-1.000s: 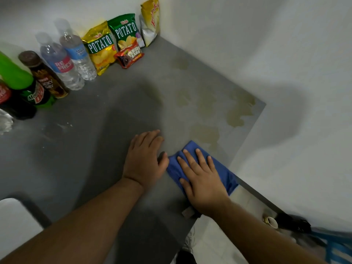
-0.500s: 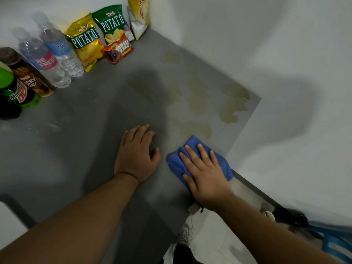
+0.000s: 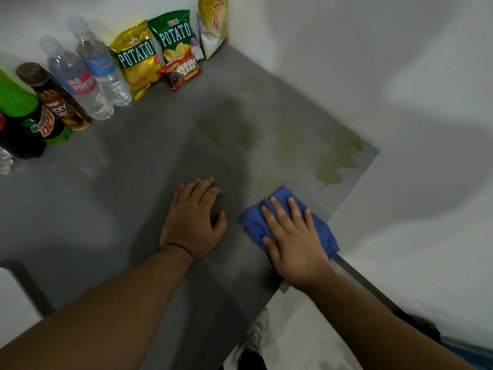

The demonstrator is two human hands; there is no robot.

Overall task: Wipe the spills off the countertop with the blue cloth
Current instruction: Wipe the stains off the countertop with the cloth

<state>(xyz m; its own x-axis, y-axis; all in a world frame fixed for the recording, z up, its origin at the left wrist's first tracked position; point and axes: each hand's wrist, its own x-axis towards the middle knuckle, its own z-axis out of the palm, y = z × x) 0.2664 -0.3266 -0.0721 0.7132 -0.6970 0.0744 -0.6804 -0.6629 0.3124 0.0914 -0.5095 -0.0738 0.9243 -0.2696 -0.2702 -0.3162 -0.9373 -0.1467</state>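
Nearest, the right hand (image 3: 296, 244) lies flat on the blue cloth (image 3: 253, 222), fingers spread and palm down, pinning it to the grey tabletop (image 3: 106, 209) close to the near right edge. That grip is open and pressing, not closed round the fabric; nothing is pinched. The cloth shows bunched folds at its far end and a corner poking out past the wrist side, so I judge it soft, light and limp, likely to crumple or slide out from under the palm unless weight is kept on it. A broad flat press over its middle looks the best hold, with the fingertips reaching toward its leading edge so that edge does not roll under.

Beside it, apart from the cloth, the left hand (image 3: 193, 220) rests palm down on bare tabletop, its grip open and empty, seemingly bracing.

Just beyond the cloth a faint brownish patch (image 3: 269, 181) begins, and farther on larger spills (image 3: 336, 158) spread toward the far right edge near the wall, with paler smears (image 3: 232, 129) in the shadowed middle. Most of the wiping appears yet to be done.

Farthest back, along the wall, stand water bottles (image 3: 90, 76), soda bottles (image 3: 34, 113) and snack bags (image 3: 157, 46), well clear of the stains.
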